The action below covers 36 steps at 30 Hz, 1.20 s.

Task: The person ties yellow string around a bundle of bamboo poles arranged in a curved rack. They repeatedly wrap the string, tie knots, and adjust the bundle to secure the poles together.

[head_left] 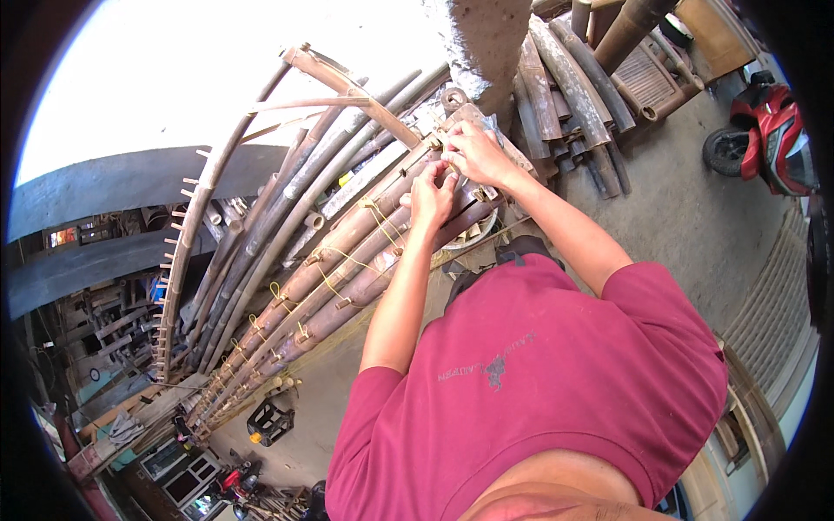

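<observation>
My left hand (432, 198) is closed, its thumb and fingers pinched together over the near end of a bundle of long bamboo poles (340, 247). Close beside it, my right hand (476, 154) is also closed, fingertips bent down by a wooden block at the poles' end. A thin strand seems to run between the fingertips, too small to make out. Yellow cord (375, 210) loops around short wooden pegs (346, 302) along the bamboo. Under my wrists, a pale round container (476, 236) with offcuts is partly hidden by the poles.
A curved bamboo frame with pegs (187, 234) rises at left, beside leaning poles (300, 195). A concrete pillar (488, 52) stands ahead. More bamboo (569, 82) is stacked at far right, near a red motorbike (777, 143). A black crate-like object (271, 422) sits on the floor.
</observation>
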Each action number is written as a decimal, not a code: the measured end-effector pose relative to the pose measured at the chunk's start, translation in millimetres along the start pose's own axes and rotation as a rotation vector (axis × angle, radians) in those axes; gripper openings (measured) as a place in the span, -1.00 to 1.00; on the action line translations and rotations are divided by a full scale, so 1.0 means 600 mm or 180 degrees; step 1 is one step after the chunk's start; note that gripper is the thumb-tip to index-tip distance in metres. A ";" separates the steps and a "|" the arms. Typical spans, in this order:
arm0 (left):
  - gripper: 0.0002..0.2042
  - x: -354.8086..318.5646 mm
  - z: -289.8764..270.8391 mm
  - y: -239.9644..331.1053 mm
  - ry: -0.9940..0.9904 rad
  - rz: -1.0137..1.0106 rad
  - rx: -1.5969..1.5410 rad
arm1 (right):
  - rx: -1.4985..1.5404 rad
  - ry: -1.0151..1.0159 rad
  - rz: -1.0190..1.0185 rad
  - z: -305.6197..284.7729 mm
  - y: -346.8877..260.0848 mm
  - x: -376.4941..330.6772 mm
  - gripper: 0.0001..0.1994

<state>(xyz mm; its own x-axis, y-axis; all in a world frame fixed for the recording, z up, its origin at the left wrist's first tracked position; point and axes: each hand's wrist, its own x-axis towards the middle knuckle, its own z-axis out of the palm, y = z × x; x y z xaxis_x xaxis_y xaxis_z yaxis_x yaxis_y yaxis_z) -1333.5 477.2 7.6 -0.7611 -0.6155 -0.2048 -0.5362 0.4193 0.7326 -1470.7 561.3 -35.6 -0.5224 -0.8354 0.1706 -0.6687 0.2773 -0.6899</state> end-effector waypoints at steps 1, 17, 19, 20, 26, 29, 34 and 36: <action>-0.63 0.000 0.002 -0.002 0.0052 0.0020 0.0054 | -0.0024 -0.0026 -0.0036 -0.001 -0.002 0.001 -0.77; -0.76 0.036 0.045 -0.040 0.0337 -0.0600 -0.1302 | 0.0418 0.0493 -0.0488 0.005 0.025 -0.006 -0.83; -0.76 0.036 0.049 -0.045 0.0388 -0.0572 -0.1210 | 0.0932 0.0906 -0.0453 -0.003 -0.005 -0.011 -0.84; -0.76 0.038 0.054 -0.049 0.0429 -0.0507 -0.1110 | 0.1186 0.1116 -0.0431 -0.015 -0.021 -0.017 -0.84; -0.75 0.025 0.076 -0.052 0.1021 -0.0194 -0.0134 | 0.0836 -0.1433 -0.0477 -0.085 -0.075 -0.182 -0.83; -0.76 0.036 0.080 -0.063 0.0910 -0.0008 -0.0794 | 0.1318 -0.0817 -0.0377 -0.015 -0.024 -0.212 -0.82; -0.89 0.114 0.008 0.007 0.0563 -0.0001 -0.2989 | 0.1073 -0.0628 -0.0586 -0.012 -0.001 -0.215 -0.85; -0.89 0.199 -0.013 0.004 0.0924 0.0362 -0.2779 | 0.1082 -0.0654 -0.0464 -0.030 -0.015 -0.224 -0.87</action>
<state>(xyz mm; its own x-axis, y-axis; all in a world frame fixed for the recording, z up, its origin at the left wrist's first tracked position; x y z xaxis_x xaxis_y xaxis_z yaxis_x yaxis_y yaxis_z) -1422.6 399.7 -10.1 -0.6077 -0.7939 -0.0173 0.0912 -0.0914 0.9916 -1404.1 679.4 -39.9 -0.2960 -0.9411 0.1635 -0.4973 0.0057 -0.8676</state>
